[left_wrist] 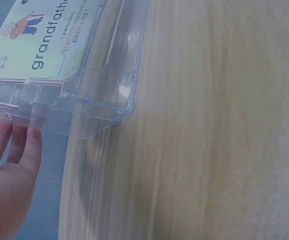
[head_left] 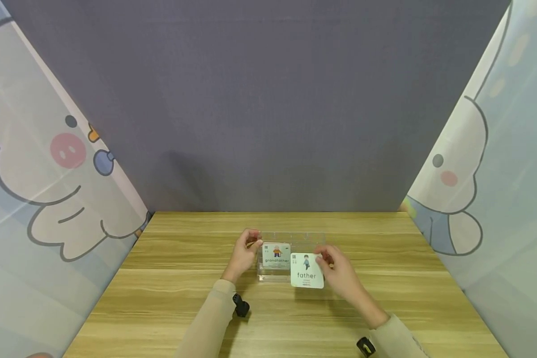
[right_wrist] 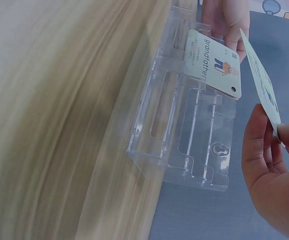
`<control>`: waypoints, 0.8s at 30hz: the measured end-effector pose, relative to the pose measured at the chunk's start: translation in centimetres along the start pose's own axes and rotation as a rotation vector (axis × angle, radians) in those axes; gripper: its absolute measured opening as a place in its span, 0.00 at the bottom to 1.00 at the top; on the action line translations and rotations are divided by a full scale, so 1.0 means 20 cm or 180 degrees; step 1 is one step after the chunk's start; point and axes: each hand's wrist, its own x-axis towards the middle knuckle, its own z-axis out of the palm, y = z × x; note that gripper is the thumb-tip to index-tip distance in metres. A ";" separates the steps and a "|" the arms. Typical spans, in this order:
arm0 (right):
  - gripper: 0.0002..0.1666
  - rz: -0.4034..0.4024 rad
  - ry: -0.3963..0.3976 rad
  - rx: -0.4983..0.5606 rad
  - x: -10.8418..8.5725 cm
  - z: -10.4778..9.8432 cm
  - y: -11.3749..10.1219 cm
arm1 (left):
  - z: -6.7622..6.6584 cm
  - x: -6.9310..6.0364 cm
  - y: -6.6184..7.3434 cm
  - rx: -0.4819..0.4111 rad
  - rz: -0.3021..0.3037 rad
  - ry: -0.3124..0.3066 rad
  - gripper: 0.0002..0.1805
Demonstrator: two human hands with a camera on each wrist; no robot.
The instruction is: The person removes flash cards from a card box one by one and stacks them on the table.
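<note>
So the father card (head_left: 306, 270) is being held up in front of the right half of a clear holder (right_wrist: 189, 145), pic and word facing the head camera. It's pinched at its right edge by the right hand (head_left: 340, 276), thumb on one side and fingers on the other. The grandfather card (head_left: 276, 254) is propped in the holder's left half, picture side out. The holder's left end is gripped by the left hand (head_left: 243, 256), thumb at the front, fingers slightly spread behind; whether that card is touched by the thumb can't really be told. All of it is set on a wood-grain table (head_left: 183, 278), backed by a grey wall (head_left: 273, 109) and flanked by cartoon-printed curtains (head_left: 456, 159). Pale sleeves (head_left: 210, 318) are worn on both arms.
</note>
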 end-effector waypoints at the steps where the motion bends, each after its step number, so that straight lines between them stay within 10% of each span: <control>1: 0.11 0.0000 -0.0002 -0.0003 0.00 0.00 0.00 | 0.00 0.00 0.00 -0.0002 0.0003 0.0004 0.13; 24: 0.11 0.0297 -0.0196 -0.0084 -0.05 0.03 0.03 | 0.00 0.00 0.00 -0.0039 -0.0022 -0.0029 0.13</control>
